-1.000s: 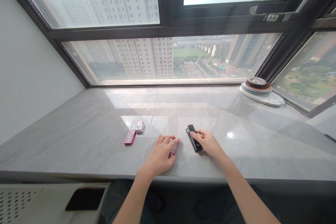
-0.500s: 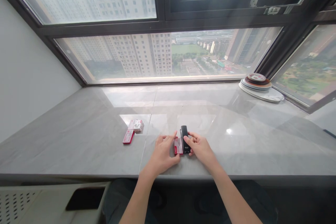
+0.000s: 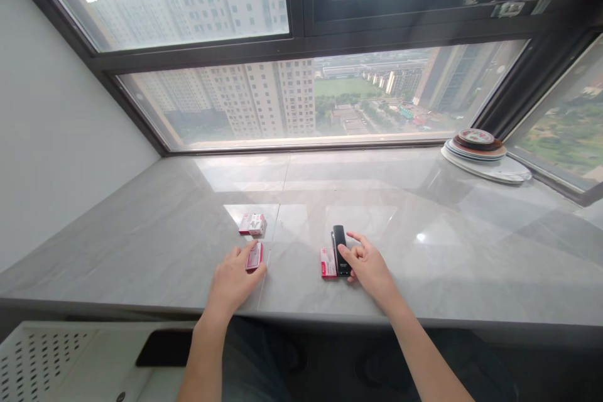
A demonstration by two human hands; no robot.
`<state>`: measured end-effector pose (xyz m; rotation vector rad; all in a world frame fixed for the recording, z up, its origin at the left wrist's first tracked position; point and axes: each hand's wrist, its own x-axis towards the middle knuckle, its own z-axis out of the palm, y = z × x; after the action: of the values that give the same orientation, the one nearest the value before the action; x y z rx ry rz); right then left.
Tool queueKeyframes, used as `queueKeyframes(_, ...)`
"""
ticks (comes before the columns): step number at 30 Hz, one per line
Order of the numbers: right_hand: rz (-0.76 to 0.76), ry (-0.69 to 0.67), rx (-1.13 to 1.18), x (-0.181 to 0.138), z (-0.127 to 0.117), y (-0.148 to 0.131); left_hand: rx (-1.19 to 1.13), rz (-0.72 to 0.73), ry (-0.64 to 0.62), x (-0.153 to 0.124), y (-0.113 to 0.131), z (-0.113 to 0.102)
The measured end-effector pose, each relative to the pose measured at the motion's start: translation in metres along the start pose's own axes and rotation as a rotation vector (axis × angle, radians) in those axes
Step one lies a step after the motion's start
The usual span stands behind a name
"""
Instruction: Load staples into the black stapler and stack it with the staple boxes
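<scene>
Curled left hand [image 3: 233, 279] touches a flat red box [image 3: 254, 256], grip unclear. The right hand [image 3: 370, 267] rests spread fingers on a slim black bar [image 3: 339, 240], red carton [image 3: 328, 262] at its 9 o'clock.

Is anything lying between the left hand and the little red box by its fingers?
Nothing visible does. The left hand rests right on the red box, which lies flat on the counter. A second box sits farther back, apart from it. The right hand touches the stapler off to the side.
</scene>
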<state>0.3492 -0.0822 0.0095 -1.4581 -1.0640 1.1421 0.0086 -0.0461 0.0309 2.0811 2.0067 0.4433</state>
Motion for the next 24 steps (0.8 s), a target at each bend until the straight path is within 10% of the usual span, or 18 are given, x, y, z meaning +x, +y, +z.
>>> queueKeyframes(4,-0.009,-0.012,-0.003,0.000,0.000,0.000,-0.198,0.187,-0.199,-0.013,0.023,-0.007)
queueKeyframes(14,0.009,-0.065,-0.004,-0.003,0.000,-0.002,-0.298,0.616,-0.213,0.003,0.140,0.020)
queueKeyframes(20,0.001,-0.053,-0.005,-0.005,-0.001,-0.003,-0.328,0.641,-0.267,0.004,0.143,0.030)
queueKeyframes(24,0.005,-0.049,0.005,-0.005,-0.001,-0.003,-0.391,0.547,-0.079,0.031,0.109,0.007)
